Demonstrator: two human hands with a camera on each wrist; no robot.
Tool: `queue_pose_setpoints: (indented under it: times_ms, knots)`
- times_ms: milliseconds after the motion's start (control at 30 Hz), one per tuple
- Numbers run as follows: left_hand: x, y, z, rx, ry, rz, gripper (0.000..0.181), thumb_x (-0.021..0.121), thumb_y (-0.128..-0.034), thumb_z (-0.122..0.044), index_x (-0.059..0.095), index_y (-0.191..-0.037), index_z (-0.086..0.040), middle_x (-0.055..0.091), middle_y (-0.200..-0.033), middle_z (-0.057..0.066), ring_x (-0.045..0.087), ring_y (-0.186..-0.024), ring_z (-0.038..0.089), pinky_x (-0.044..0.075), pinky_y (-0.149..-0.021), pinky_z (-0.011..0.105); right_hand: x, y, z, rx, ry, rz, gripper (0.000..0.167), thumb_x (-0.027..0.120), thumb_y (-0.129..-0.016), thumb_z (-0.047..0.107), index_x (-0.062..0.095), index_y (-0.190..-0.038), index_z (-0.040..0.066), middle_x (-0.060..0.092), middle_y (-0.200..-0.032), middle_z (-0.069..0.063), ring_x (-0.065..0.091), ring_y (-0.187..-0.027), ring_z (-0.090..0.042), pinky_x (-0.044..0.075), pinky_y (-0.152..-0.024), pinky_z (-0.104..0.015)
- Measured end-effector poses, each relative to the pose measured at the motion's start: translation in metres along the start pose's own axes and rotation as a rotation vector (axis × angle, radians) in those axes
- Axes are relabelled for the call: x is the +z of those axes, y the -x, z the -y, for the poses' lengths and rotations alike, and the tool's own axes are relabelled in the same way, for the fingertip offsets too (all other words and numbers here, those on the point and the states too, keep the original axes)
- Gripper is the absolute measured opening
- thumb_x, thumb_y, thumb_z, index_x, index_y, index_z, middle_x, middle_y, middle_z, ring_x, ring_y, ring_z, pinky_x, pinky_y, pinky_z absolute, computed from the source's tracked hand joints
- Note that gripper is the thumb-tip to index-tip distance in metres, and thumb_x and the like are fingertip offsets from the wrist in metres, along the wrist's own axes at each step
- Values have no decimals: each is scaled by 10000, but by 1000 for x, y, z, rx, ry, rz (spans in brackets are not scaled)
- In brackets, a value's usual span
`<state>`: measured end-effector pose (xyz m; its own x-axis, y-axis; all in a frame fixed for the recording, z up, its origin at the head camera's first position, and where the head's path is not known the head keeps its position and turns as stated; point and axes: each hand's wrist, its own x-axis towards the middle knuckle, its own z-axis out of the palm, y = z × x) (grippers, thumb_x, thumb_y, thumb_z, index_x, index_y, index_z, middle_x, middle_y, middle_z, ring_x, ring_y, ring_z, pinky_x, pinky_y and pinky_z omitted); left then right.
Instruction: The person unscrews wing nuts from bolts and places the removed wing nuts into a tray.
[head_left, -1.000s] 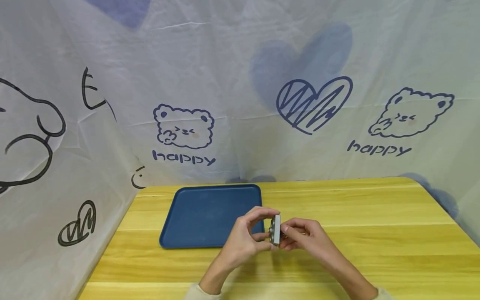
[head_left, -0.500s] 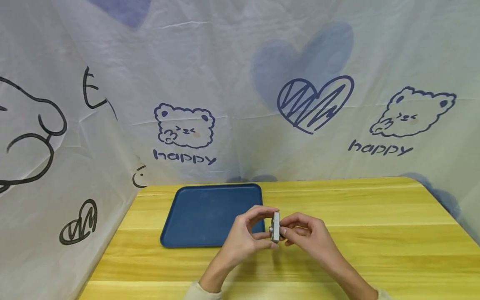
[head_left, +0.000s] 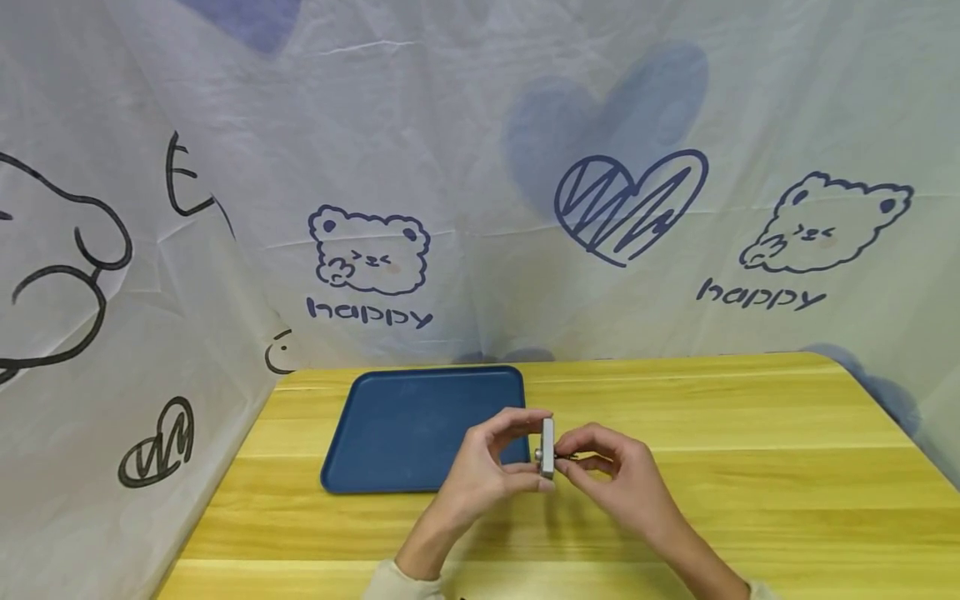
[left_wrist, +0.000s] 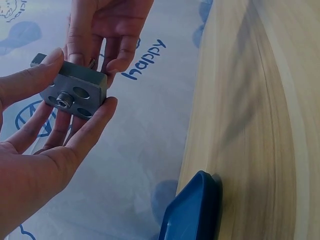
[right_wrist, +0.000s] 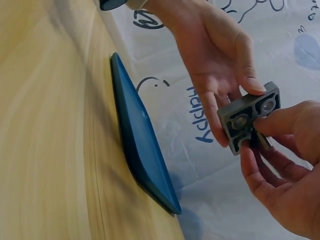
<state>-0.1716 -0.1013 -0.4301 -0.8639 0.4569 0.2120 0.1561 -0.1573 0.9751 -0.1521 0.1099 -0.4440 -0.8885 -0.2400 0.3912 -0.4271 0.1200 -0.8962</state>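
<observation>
Fingers of left hand (head_left: 478, 475) grip holed grey block (left_wrist: 69, 83); right hand (head_left: 626, 479) pinches threaded screw (right_wrist: 265, 141) at recessed face.

A grey metal block (head_left: 548, 448) stands on edge in mid-air, gripped by the left hand (head_left: 480, 473). A cylindrical bolt head (left_wrist: 64, 100) protrudes from its left face amid round holes (left_wrist: 81, 93); at its recessed right face, a threaded shank (right_wrist: 266, 142) slants between the right hand (head_left: 624, 479)'s thumb and fingers.
</observation>
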Motion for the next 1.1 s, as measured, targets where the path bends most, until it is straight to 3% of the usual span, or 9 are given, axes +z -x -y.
queue_pose_setpoints:
  times_ms: [167,333,567,767,933,1100]
  knots:
    - [-1,0,0,0,9,2,687,811,-761,179,606,-1382,-30,564,-1380,192,541,-1321,310,600,-947,450,3,1,-2,-126,78,-15,252,775,-871,-76,719,-998,133,709,-1048,-17,695,-970,-173,647,-769,-323]
    - [-2,0,-1,-2,15,2,697,816,-760,173,585,-1395,3,575,-1373,164,539,-1324,310,597,-953,447,3,1,-1,-124,87,-4,245,778,-880,-53,715,-1006,148,702,-1062,-2,689,-985,-175,647,-772,-335]
    - [-1,0,-1,0,11,-5,703,806,-750,192,600,-1387,-22,532,-1402,237,533,-1328,296,600,-949,443,-1,1,3,-13,28,-31,76,698,-986,72,713,-1057,96,700,-1087,-50,696,-1024,-216,649,-801,-357]
    - [-1,0,-2,14,2,-1,710,802,-735,215,605,-1375,-22,538,-1397,208,533,-1321,301,597,-951,452,-6,-2,5,99,-33,-85,110,654,-1023,114,695,-1066,22,682,-1066,-161,709,-1010,-245,649,-801,-372]
    - [1,0,-2,33,-33,6,702,806,-730,215,627,-1355,-49,547,-1377,167,531,-1312,290,598,-951,439,-8,-4,5,235,-94,-24,210,654,-1029,155,662,-1126,-32,646,-1107,-226,730,-974,-244,653,-770,-421]
    - [2,-1,-1,53,-68,19,686,810,-728,209,641,-1340,-51,554,-1335,152,535,-1299,296,596,-952,431,-11,-4,5,360,-171,64,377,645,-1040,232,609,-1231,-91,664,-1133,-206,734,-959,-290,647,-781,-479]
